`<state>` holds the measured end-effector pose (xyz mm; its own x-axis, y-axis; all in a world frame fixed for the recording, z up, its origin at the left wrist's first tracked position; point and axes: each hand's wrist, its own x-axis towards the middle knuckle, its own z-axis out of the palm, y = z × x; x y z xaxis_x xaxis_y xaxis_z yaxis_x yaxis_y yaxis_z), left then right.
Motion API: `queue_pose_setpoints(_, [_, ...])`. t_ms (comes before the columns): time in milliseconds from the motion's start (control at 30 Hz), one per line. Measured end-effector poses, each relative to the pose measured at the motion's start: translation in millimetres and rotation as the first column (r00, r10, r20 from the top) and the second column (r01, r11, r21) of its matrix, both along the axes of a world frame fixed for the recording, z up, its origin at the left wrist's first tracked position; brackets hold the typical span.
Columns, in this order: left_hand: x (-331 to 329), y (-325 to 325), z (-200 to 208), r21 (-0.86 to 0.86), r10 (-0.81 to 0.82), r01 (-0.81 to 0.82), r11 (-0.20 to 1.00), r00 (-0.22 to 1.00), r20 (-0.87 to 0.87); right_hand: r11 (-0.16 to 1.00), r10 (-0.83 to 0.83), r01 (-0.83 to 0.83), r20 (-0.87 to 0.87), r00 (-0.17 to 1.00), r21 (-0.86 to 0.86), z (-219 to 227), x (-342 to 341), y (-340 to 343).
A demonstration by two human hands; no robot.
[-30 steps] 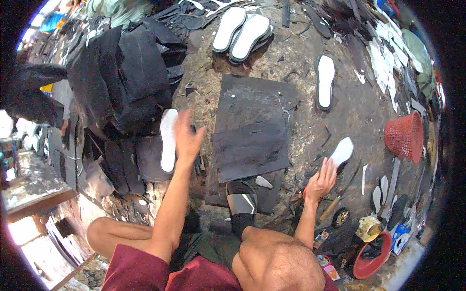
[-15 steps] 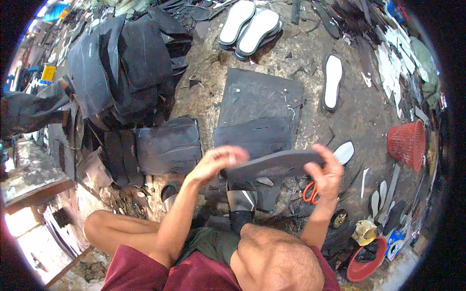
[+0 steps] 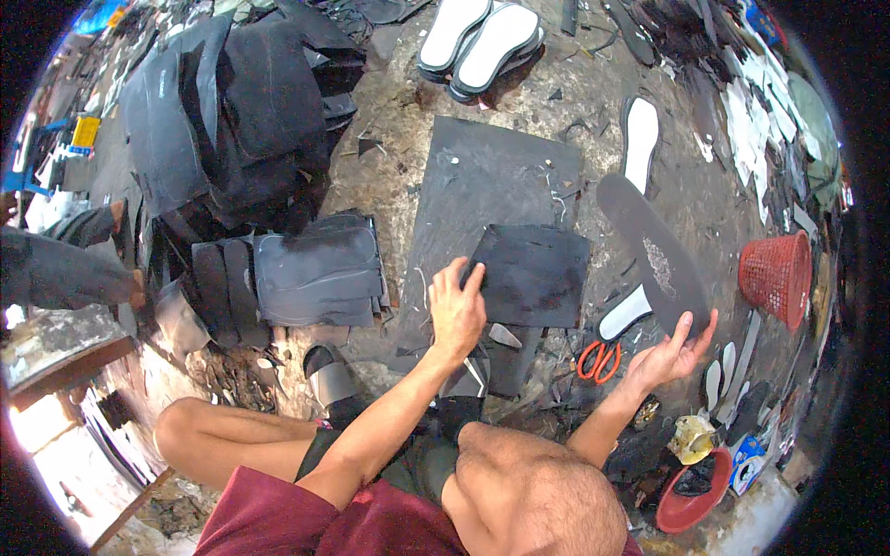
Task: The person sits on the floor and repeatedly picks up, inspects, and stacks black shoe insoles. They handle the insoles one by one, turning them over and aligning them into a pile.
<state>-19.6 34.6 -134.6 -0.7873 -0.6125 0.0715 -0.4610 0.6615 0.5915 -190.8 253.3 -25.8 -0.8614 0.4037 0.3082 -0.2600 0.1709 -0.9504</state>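
My right hand [image 3: 669,358] grips the near end of a dark grey shoe sole [image 3: 652,248] with a printed pattern, thumb on top. The sole is tilted above the ground, over white-topped soles [image 3: 627,313] that it partly hides. My left hand [image 3: 456,313] is at the left edge of a black rubber-like sheet [image 3: 538,278], its fingers closed about that edge. This sheet lies over a larger dark flat sheet [image 3: 491,167]. Orange-handled scissors [image 3: 600,361] lie between my hands, nearer the right one.
A pile of black sheets [image 3: 250,102] rises at the far left, with a lower stack [image 3: 320,271] before it. White-topped soles [image 3: 496,51] are stacked at the back. To the right stand a red basket [image 3: 775,278] and a red bowl [image 3: 669,515]. Scraps litter the ground.
My right hand has swung the sole to the right and turned it lengthwise. My left hand has left the sole and reached the black sheet, which has shifted right.
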Motion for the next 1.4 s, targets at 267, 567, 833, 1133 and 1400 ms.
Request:
queue_pose_setpoints(267, [-23, 20, -5, 0.033, -0.089, 0.092, 0.995, 0.992, -0.085, 0.995, 0.043, -0.044, -0.013, 0.999, -0.094, 8, -6, -8])
queue_pose_setpoints(567, [-28, -81, -41, 0.695, 0.380, -0.238, 0.679, 0.923, -0.055, 0.969, 0.197, -0.163, 0.188, 0.962, -0.186, -15, -12, -21])
queue_pose_setpoints(833, [-13, -93, -21, 0.593, 0.557, -0.428, 0.682, 0.830, -0.042, 0.805, 0.568, -0.354, 0.448, 0.690, -0.477, -108, -7, -71])
queue_pose_setpoints(1133, [-14, -97, -36, 0.643, 0.558, -0.503, 0.578, 0.818, 0.138, 0.812, 0.575, -0.325, 0.569, 0.588, -0.484, -146, 10, -99])
queue_pose_setpoints(1400, [-22, -95, -32, 0.482, 0.499, -0.483, 0.731, 0.860, 0.106, 0.818, 0.569, -0.337, 0.573, 0.590, -0.465, -153, 7, -95])
